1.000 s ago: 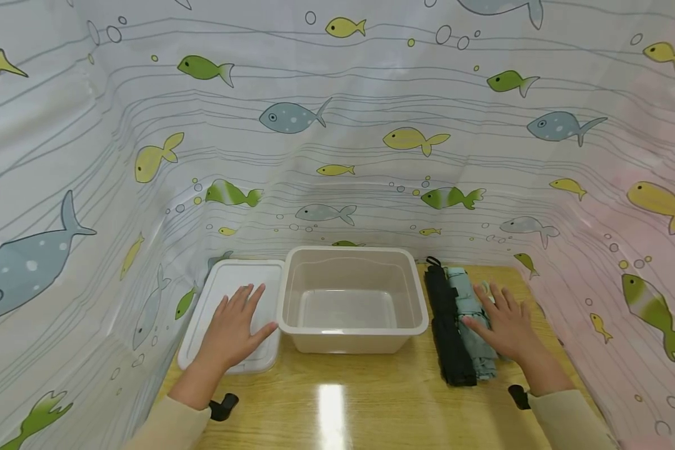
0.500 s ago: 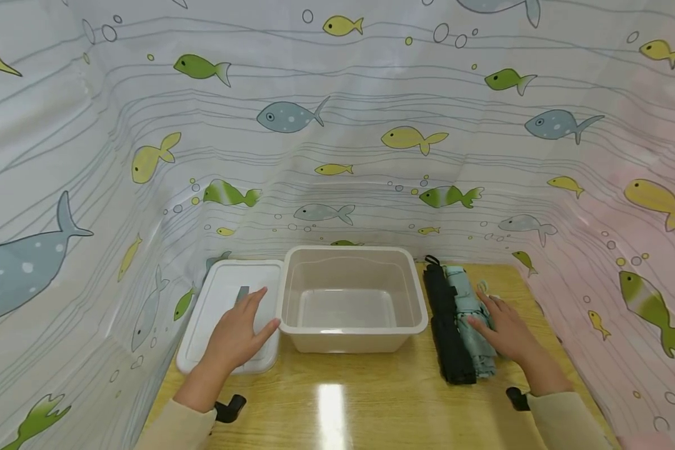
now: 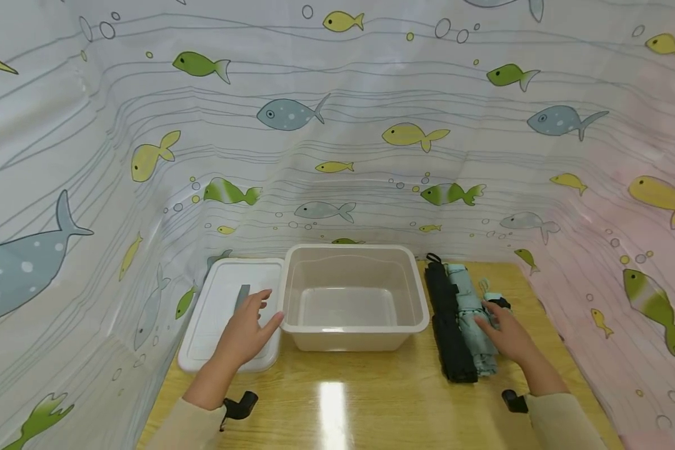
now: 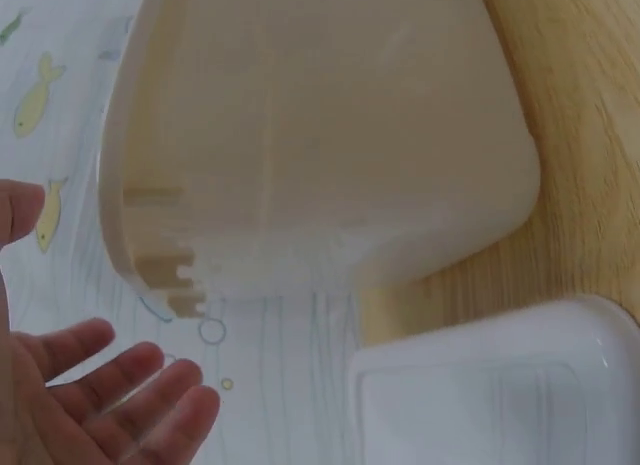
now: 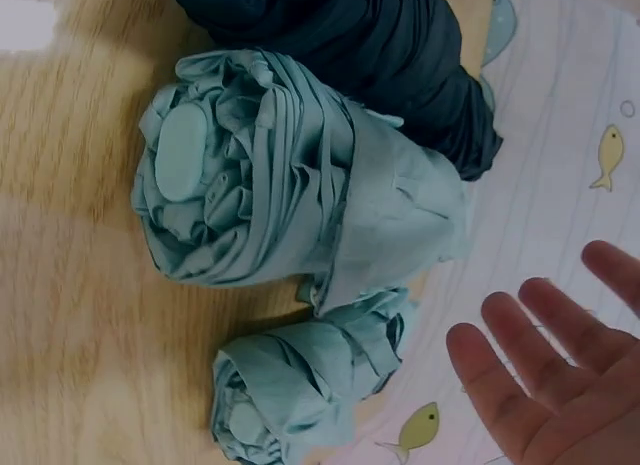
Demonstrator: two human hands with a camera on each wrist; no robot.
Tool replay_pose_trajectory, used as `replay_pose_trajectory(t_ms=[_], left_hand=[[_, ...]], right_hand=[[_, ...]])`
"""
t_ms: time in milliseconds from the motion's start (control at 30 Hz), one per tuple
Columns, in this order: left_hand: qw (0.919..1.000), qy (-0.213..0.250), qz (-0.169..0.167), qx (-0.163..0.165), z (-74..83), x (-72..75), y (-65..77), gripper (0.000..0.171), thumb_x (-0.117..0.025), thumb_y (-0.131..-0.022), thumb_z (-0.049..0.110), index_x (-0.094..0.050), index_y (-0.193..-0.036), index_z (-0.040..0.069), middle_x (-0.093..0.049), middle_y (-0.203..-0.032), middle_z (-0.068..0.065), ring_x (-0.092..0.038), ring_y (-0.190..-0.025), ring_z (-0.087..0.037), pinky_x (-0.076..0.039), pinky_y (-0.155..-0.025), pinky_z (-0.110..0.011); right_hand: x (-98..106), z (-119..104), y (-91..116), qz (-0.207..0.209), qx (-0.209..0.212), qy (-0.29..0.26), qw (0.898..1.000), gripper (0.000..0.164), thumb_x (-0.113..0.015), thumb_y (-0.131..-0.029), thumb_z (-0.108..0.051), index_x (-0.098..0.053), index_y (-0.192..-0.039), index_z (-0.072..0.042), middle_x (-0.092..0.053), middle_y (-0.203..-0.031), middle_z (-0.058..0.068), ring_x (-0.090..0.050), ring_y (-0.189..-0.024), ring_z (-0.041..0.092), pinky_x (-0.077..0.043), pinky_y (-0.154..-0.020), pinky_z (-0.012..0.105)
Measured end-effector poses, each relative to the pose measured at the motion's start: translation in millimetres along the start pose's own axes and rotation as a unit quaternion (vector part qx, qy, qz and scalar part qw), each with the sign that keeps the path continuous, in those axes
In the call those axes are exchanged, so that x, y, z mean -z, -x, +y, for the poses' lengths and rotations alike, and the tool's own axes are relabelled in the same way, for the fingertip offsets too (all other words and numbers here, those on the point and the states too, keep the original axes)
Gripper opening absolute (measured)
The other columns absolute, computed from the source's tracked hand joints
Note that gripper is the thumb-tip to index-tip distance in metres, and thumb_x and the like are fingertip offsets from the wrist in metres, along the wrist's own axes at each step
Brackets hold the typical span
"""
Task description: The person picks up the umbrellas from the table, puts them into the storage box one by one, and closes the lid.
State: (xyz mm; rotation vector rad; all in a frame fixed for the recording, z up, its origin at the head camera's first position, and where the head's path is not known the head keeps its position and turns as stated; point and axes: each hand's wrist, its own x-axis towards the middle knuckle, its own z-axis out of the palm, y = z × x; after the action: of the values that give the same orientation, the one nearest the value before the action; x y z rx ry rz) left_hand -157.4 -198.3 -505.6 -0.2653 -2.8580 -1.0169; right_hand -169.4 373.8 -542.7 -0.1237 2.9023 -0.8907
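Observation:
My left hand (image 3: 244,334) hovers over a white lid (image 3: 216,300), with fingers loosely bent and the thumb close to the left rim of a beige plastic bin (image 3: 349,342). In the left wrist view its fingers (image 4: 140,385) look apart from the bin. My right hand (image 3: 509,337) is above the folded umbrellas on the right, holding nothing. Nearest it lie a light green umbrella (image 3: 472,337) and a smaller green one (image 5: 300,375), partly hidden by the hand in the head view. A black umbrella (image 3: 447,331) lies between them and the bin.
A yellowish wooden table (image 3: 382,400) bears everything, with bare wood in front of the bin. A fish-patterned sheet (image 3: 371,187) encloses the back and both sides. The bin's inside shows only its bare bottom. A grey strip (image 3: 242,295) marks the lid.
My left hand has shifted slightly right toward the bin, uncovering the lid's grey strip. My right hand has drawn its fingers back a little, so the smaller umbrella's far end shows.

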Motion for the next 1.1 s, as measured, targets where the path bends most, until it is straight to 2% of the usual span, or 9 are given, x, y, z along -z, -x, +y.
replay_pose_trajectory(t_ms=[100,267,467,700,933,1100], left_hand=[[0.999,0.038,-0.008,0.023,5.9,-0.5,-1.8,0.066,-0.061,-0.099,0.043,-0.041,-0.148,0.004,-0.048,-0.143,-0.019,-0.057,-0.121,-0.037,-0.051,-0.095,-0.05],[0.9944,0.081,-0.003,0.067,13.8,-2.0,-6.1,0.061,-0.065,-0.098,0.033,-0.043,-0.146,0.001,-0.051,-0.141,-0.018,-0.058,-0.121,-0.035,-0.052,-0.095,-0.048],[0.9879,0.117,-0.014,0.1,19.3,-3.9,-10.5,0.066,-0.067,-0.097,0.032,-0.041,-0.147,-0.001,-0.053,-0.139,-0.019,-0.059,-0.121,-0.036,-0.051,-0.095,-0.05],[0.9837,0.134,-0.031,0.115,21.0,-7.0,-11.1,0.075,-0.07,-0.095,0.033,-0.036,-0.15,-0.004,-0.053,-0.136,-0.024,-0.058,-0.121,-0.04,-0.051,-0.095,-0.051],[0.9754,0.168,-0.044,0.135,21.9,-10.1,-11.2,0.078,-0.074,-0.092,0.028,-0.032,-0.152,-0.001,-0.051,-0.138,-0.023,-0.059,-0.119,-0.037,-0.054,-0.09,-0.045],[0.9708,0.193,-0.058,0.129,21.7,-11.4,-11.4,0.084,-0.077,-0.09,0.023,-0.029,-0.154,-0.002,-0.05,-0.138,-0.023,-0.058,-0.12,-0.038,-0.055,-0.088,-0.043]], right_hand=[[0.0,0.0,1.0,-0.005,-0.015,-0.01,1.0,0.076,-0.045,-0.105,-0.05,-0.032,-0.15,0.01,-0.038,-0.144,0.04,-0.047,-0.121,0.057,-0.047,-0.088,0.065],[2.1,0.3,1.4,-0.016,-0.046,-0.019,0.999,0.076,-0.044,-0.105,-0.05,-0.034,-0.148,0.012,-0.039,-0.143,0.04,-0.048,-0.122,0.057,-0.047,-0.09,0.062],[0.5,8.6,0.0,-0.013,-0.074,-0.028,0.997,0.069,-0.045,-0.106,-0.046,-0.036,-0.148,0.009,-0.046,-0.137,0.037,-0.048,-0.122,0.054,-0.046,-0.09,0.062],[-3.8,19.6,-4.5,-0.014,-0.098,-0.04,0.994,0.063,-0.047,-0.107,-0.038,-0.037,-0.147,0.009,-0.047,-0.136,0.038,-0.048,-0.12,0.054,-0.045,-0.09,0.062],[-7.1,26.9,-5.5,-0.011,-0.108,-0.045,0.993,0.062,-0.049,-0.106,-0.036,-0.039,-0.145,0.011,-0.05,-0.132,0.037,-0.053,-0.115,0.052,-0.049,-0.086,0.058],[-8.2,30.2,-6.5,-0.022,-0.115,-0.04,0.992,0.062,-0.05,-0.106,-0.037,-0.04,-0.143,0.011,-0.05,-0.132,0.037,-0.055,-0.112,0.05,-0.051,-0.082,0.055]])
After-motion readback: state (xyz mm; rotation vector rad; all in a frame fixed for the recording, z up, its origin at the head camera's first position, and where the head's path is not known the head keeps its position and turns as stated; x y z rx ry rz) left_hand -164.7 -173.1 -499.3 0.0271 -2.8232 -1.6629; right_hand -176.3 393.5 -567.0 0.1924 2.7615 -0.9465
